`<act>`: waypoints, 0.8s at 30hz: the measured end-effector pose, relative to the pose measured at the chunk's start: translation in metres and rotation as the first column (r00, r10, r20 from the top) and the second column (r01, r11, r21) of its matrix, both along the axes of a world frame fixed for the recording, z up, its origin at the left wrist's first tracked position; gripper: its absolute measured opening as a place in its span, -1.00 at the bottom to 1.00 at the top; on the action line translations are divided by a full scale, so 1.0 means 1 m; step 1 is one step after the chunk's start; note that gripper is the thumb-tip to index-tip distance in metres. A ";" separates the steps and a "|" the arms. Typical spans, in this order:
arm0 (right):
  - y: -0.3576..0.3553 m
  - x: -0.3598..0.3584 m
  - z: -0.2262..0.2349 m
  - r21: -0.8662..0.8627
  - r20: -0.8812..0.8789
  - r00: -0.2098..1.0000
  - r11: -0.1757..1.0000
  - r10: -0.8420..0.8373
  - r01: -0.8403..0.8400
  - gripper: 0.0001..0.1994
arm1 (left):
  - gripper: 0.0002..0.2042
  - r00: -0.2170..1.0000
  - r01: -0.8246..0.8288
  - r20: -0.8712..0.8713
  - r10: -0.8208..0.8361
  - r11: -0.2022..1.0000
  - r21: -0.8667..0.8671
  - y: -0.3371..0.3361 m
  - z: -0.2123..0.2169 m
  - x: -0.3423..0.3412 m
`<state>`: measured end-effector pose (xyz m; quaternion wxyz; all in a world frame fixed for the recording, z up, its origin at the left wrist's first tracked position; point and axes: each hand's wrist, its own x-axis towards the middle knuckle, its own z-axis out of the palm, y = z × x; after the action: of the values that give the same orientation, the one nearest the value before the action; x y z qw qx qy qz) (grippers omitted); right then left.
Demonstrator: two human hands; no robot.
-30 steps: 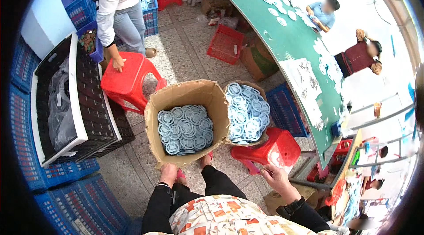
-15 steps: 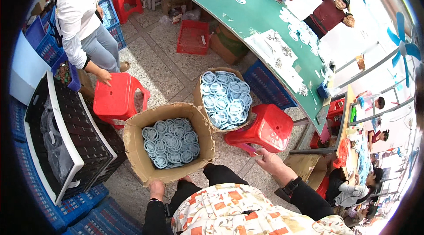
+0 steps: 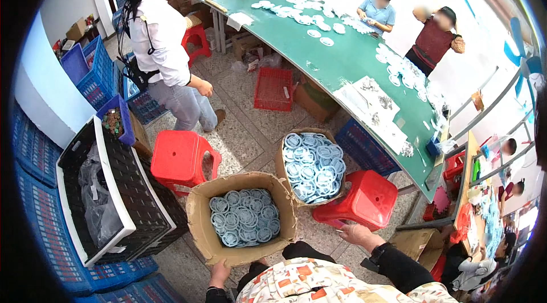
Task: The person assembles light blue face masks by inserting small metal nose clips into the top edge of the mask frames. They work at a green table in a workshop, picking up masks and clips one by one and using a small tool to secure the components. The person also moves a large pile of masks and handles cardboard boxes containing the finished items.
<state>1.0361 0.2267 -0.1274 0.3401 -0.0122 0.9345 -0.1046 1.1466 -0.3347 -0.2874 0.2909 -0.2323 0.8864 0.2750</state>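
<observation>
My left hand [image 3: 219,274] is at the near rim of an open cardboard box [image 3: 199,240], fingers closed on its edge. Inside lie many pale blue ring-shaped pieces [image 3: 245,217]. My right hand [image 3: 362,236] is in a pinch beside the near side of a red plastic stool [image 3: 364,197]. Something small may be between those fingertips, too small to make out. Just beyond the first box stands a second cardboard box [image 3: 280,169], heaped with lighter blue ring-shaped pieces [image 3: 313,166].
Another red stool [image 3: 176,155] stands left of the boxes, by a black crate with white rim [image 3: 108,183]. A person in white [image 3: 162,46] stands beyond it. The green table [image 3: 285,35] runs along the far right, people behind it. A red crate [image 3: 273,89] sits on the floor.
The whole view has shifted, so things appear further right and lower. The person in white has drawn a hand away from the left stool. My hands keep about their places by the box and stool.
</observation>
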 end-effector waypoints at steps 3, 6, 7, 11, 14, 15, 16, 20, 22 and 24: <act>0.001 0.037 -0.009 -0.014 0.088 0.995 0.999 -0.046 0.047 -0.59 | -0.51 0.999 -0.003 0.035 0.003 1.000 -0.006 -0.009 -0.004 0.004; 0.008 0.065 -0.017 -0.020 0.086 0.991 0.994 -0.102 0.105 -0.59 | -0.49 0.999 0.037 0.018 -0.037 0.999 0.027 -0.019 -0.021 0.006; 0.010 0.072 -0.018 -0.014 0.089 0.988 0.992 -0.125 0.127 -0.59 | -0.48 0.999 0.051 0.015 -0.052 0.998 0.047 -0.019 -0.018 0.004; 0.016 0.076 -0.027 -0.054 0.078 0.981 0.981 -0.180 0.185 -0.58 | -0.48 0.993 0.112 0.044 -0.114 0.993 0.043 -0.026 -0.008 0.005; 0.018 0.083 -0.037 -0.070 0.026 0.980 0.978 -0.197 0.199 -0.58 | -0.51 0.994 0.110 -0.002 -0.110 0.991 0.077 -0.032 -0.018 0.008; 0.019 0.086 -0.040 -0.083 -0.003 0.979 0.976 -0.203 0.202 -0.59 | -0.52 0.991 0.133 -0.022 -0.132 0.988 0.077 -0.031 -0.018 0.004; 0.018 0.091 -0.044 -0.095 -0.025 0.977 0.974 -0.209 0.206 -0.59 | -0.53 0.987 0.157 -0.036 -0.155 0.984 0.078 -0.029 -0.015 0.001; 0.020 0.104 -0.053 -0.125 -0.015 0.976 0.969 -0.219 0.215 -0.58 | -0.56 0.988 0.151 -0.014 -0.151 0.987 0.050 -0.023 -0.015 -0.004; 0.020 0.109 -0.061 -0.154 -0.043 0.981 0.971 -0.190 0.181 -0.58 | -0.56 0.998 0.068 -0.022 -0.067 0.996 0.053 -0.028 -0.018 0.009; 0.025 0.110 -0.068 -0.172 -0.053 0.986 0.974 -0.161 0.150 -0.59 | -0.57 0.998 0.047 -0.040 -0.045 0.997 0.067 -0.028 -0.016 0.014</act>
<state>1.1459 0.2515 -0.1957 0.2974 0.0291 0.9313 -0.2085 1.1605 -0.3631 -0.3036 0.2879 -0.1964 0.8870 0.3028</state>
